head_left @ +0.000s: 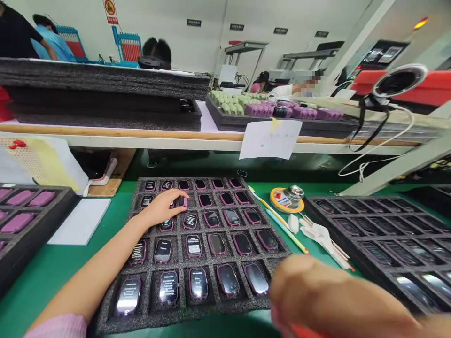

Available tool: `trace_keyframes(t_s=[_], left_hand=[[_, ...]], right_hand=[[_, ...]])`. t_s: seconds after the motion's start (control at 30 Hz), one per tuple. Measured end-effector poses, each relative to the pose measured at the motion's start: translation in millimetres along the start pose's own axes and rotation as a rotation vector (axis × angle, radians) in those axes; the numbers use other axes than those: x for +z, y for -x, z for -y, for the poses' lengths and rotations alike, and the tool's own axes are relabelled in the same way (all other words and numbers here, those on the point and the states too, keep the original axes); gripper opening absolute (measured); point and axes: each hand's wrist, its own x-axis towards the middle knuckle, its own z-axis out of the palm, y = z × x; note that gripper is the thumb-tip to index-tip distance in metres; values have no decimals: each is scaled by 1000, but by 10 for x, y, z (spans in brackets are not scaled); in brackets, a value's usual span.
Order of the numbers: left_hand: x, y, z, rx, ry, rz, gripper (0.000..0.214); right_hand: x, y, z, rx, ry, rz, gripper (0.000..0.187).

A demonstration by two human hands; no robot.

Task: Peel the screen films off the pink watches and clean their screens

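A black foam tray [206, 312] lies on the green bench in front of me, its pockets filled with several pink-rimmed smartwatch bodies [198, 283]. My left hand [165, 207] reaches over the tray's second row, fingers pinched on one pink watch body [182, 202] in its pocket. My right hand [317, 293] is close to the camera at the lower right, blurred; its fingers are not readable and something red shows under it.
A second foam tray [355, 237] of dark watch bodies sits at the right, another with purple parts [45, 216] at the left. Between the trays lie pencils [278, 224], white swabs and a small jar on a yellow ring [291, 195]. A white sheet [81, 220] lies left. A shelf above carries stacked foam.
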Motion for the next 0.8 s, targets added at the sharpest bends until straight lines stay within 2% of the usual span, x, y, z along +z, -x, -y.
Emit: trace_keyframes(t_s=[0.07, 0.13, 0.17, 0.3, 0.43, 0.57, 0.67, 0.8], left_hand=[[-5, 2, -16, 0, -2, -19, 31], [-7, 0, -25, 4, -2, -32, 28], [-7, -1, -25, 7, -1, -35, 27], [2, -11, -15, 11, -6, -30, 22], [14, -31, -9, 10, 2, -22, 18], [12, -59, 3, 4, 26, -17, 19], [4, -66, 0, -12, 45, -14, 19], [7, -48, -18, -72, 75, -37, 34]], right_hand=[[110, -287, -87, 17, 41, 47, 15], [216, -591, -187, 130, 30, 252, 16], [268, -727, -243, 149, -22, 298, 20], [505, -1044, -605, 185, -170, 272, 34], [818, -1047, -1286, 362, -208, 204, 49], [991, -954, -1874, 448, -200, 95, 50], [994, -905, -2020, 479, -192, 82, 48], [970, -870, -2005, 493, -173, 88, 43]])
